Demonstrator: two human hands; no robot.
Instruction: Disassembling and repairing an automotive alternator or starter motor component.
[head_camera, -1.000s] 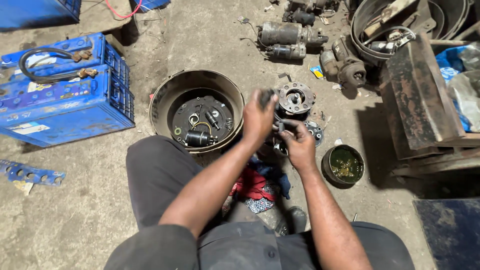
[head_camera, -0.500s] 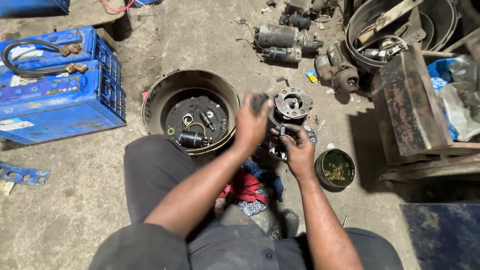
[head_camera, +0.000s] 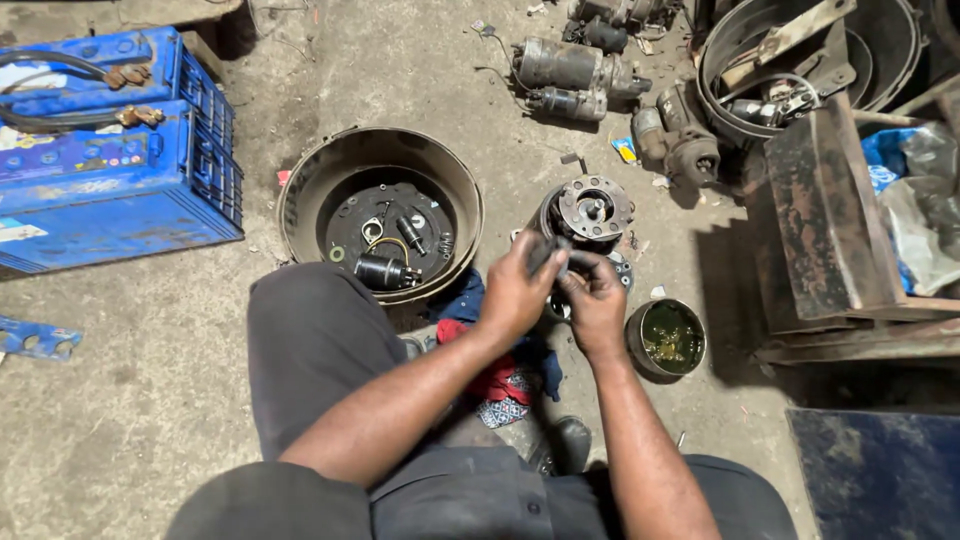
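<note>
Head view: left hand (head_camera: 515, 292) and right hand (head_camera: 594, 300) close together, both clamped on a small dark part (head_camera: 549, 256), hard to identify, just near of the round motor housing (head_camera: 590, 210) on the floor. Parts-filled metal pan (head_camera: 380, 212) left, grease tin (head_camera: 668, 338) right, blue batteries (head_camera: 110, 150) far left.

Both forearms extend toward 12 o'clock and converge. The left hand (head_camera: 515, 292) is curled, fingers closed. The right hand (head_camera: 597, 300), at its 3 o'clock, touches it, fingers bent inward.

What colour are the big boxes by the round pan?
The battery boxes are blue, clearest in the head view.
</note>
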